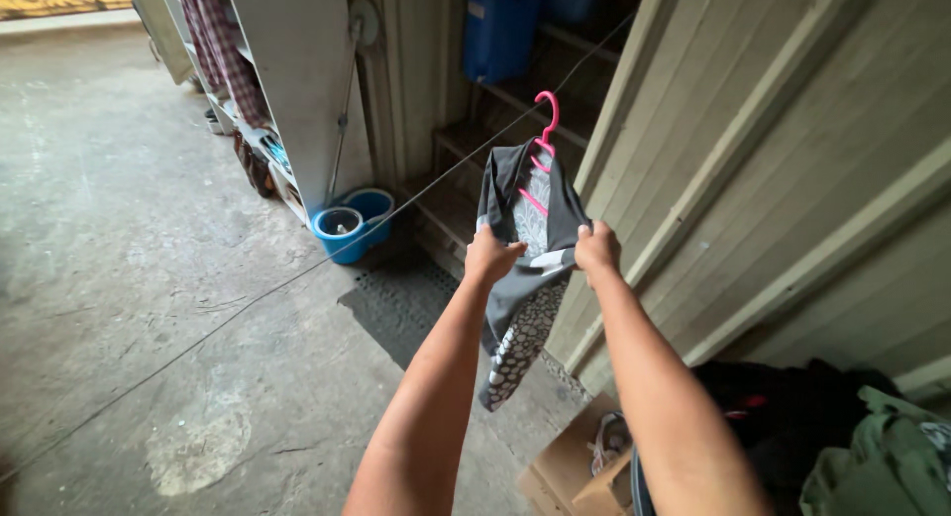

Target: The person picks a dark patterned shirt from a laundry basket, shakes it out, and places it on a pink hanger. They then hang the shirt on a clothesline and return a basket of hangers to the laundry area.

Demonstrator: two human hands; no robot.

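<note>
- Standing here watching, starting from the left: there's a thin clothesline (297,273) running diagonally across the bare concrete floor (119,229), up toward the corrugated wall (792,159).
- Further back sits a blue mop bucket (352,224) at the foot of a white shelf unit (297,70), with a checked cloth (223,41) draped up there.
- Left hand (492,256): fingers clenched on the lower left edge of the grey garment (520,239), pinching the fabric.
- The garment itself is on a pink hanger (543,140), and the hook looks like it's right at the line, though I can't tell for sure if it's fully caught over it. The patterned black-and-white part dangles down between the two forearms.
- Right hand (597,249): fingers also closed on the garment, grabbing its right edge, just beside the left hand.
- My read: this is the hanging-up step, with both hands tugging the cloth straight on the hanger. Next bit probably calls for making sure the hook sits properly on that thin line before letting go, since it looks like it'd slide easily.
- Bottom right: a cardboard box (570,466) and a heap of dark and green clothes (852,447), near the person's legs.
</note>
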